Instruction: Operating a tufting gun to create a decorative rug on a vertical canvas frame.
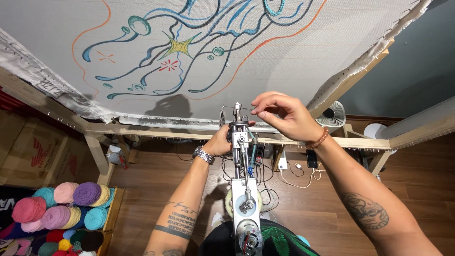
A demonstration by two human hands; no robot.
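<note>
Two hands crowd your tufting gun [245, 189]: your left hand [219, 142] wraps closed around its front, your right hand [279, 114] pinches a thin thread [232, 107] just above its needle tip, so a slipped pinch could lose the thread.

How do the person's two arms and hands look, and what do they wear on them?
Both arms are bare, without sleeves. The left hand has a silver metal watch at its wrist, and its forearm carries dark tattooed lines of script and a band. The right hand wears a brown bead bracelet; its forearm shows a skull-like tattoo.
</note>
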